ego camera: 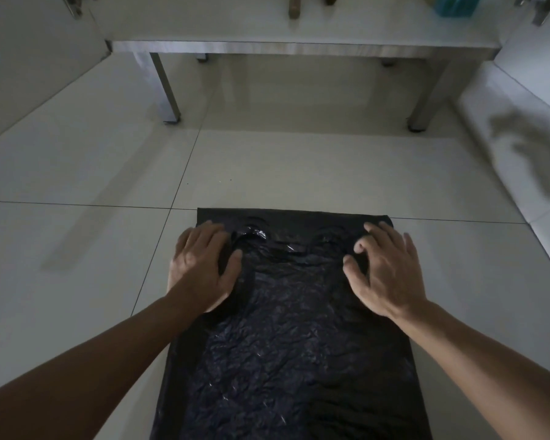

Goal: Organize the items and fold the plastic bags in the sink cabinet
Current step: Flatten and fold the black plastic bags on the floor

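Both hands flat on blk bag [286, 328]

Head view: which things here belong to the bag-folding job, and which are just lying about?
Job:
black plastic bag, flat on the floor tiles
left hand, pressing it
right hand, on it

Lying about:
cabinet legs
teal container
grey cloth

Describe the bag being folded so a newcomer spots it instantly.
On the pale tiled floor in front of the metal-legged cabinet base lies a black plastic bag, spread flat. The left hand and right hand press its far corners; it's the only dark, crinkled sheet.
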Demonstrator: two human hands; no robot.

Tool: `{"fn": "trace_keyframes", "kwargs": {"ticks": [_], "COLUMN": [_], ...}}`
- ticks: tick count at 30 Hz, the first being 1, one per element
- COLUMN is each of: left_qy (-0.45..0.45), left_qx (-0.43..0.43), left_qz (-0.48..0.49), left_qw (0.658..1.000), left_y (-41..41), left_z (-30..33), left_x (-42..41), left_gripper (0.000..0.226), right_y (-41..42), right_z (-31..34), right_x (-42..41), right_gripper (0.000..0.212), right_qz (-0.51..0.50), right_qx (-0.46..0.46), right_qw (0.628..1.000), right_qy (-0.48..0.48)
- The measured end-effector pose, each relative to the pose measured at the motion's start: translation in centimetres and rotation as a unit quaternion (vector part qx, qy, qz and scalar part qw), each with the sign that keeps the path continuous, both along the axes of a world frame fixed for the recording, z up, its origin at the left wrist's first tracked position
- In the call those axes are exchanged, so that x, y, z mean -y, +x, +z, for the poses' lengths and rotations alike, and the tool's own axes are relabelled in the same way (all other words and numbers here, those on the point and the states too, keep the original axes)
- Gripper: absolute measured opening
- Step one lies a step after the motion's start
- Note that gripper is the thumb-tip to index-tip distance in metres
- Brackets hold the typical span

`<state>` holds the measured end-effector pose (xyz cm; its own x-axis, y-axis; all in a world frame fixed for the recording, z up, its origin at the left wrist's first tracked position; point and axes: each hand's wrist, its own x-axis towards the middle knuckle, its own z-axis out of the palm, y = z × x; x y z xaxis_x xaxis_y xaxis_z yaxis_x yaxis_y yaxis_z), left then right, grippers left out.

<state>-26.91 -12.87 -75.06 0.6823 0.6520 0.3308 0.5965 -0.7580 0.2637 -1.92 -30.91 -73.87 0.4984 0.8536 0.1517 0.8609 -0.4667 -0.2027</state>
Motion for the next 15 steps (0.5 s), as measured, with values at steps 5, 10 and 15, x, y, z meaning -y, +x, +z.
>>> {"fn": "trace_keyframes", "kwargs": {"ticks": [5, 10, 15], "left_qy": [-0.052, -0.091, -0.073], "left_qx": [-0.092, -0.208, -0.241], "left_qz": [-0.034, -0.017, -0.017], "left_qw": [0.994, 0.974, 0.968], "left_y": [3.7, 3.1, 2.2], "left_z": [-0.2, -3.1, -4.3], "left_x": [-2.1, -3.6, -3.6], "left_gripper": [0.072, 0.093, 0.093], "right_y": [1.3, 1.4, 1.2], "right_z": [-0.6, -3.6, -4.9], "right_x": [-3.8, -4.1, -3.6], "right_gripper": [0.060, 0.073, 0.078], "right_qz": [-0.005, -0.014, -0.022], "right_qx": [-0.053, -0.065, -0.031], "right_qw": [0.997, 0.984, 0.986], "right_qy": [-0.063, -0.163, -0.165]}}
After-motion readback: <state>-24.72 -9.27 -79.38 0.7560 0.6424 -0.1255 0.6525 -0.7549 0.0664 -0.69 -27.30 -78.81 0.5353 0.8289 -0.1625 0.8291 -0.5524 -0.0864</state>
